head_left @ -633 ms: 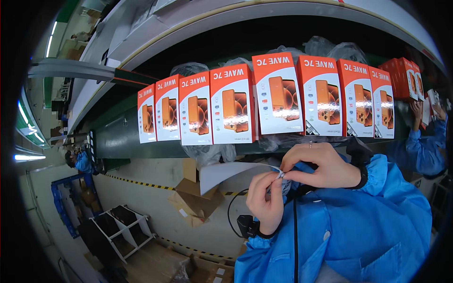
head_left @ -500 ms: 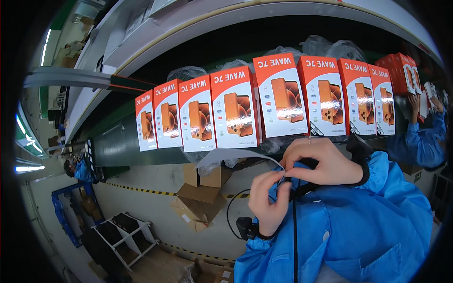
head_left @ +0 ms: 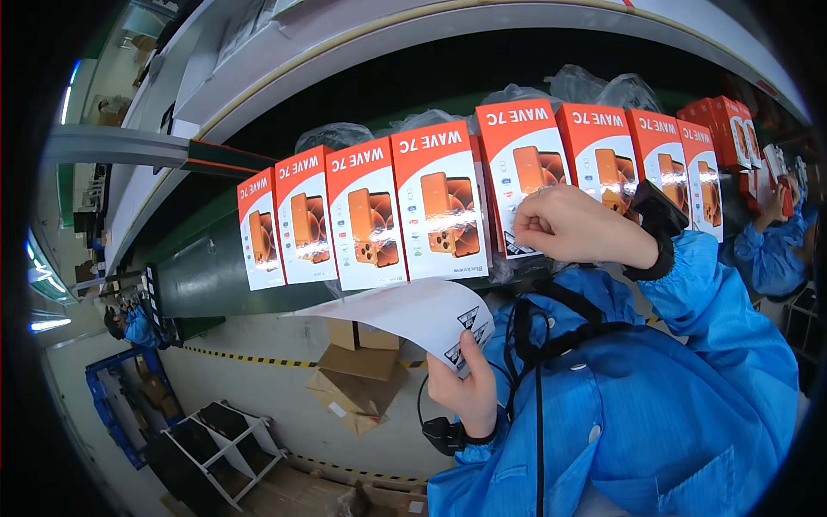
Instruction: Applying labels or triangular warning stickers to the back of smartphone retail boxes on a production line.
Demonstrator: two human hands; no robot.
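Note:
A curved white sheet of stickers (head_left: 392,312) with black triangular labels near its end is pinched in my left hand (head_left: 469,392), below the row of boxes. My right hand (head_left: 586,226) is over an orange-and-white phone box (head_left: 501,159), fingers bent together at its lower left corner. A black triangular sticker (head_left: 510,242) shows at that corner, by my fingertips. My right hand hides part of the box's lower front. Several matching phone boxes (head_left: 362,194) stand side by side to its left and right.
Clear plastic bags (head_left: 599,86) lie behind the boxes on the green work surface (head_left: 207,271). A white shelf edge (head_left: 345,52) curves above. An open cardboard carton (head_left: 353,383) sits on the floor. At far right, a co-worker's blue sleeve (head_left: 767,258) is beside more boxes.
My hands have parted. The right one moved up from the sheet to the box's corner, where a black triangle now shows. The left turned the sheet, bringing its triangular labels into view.

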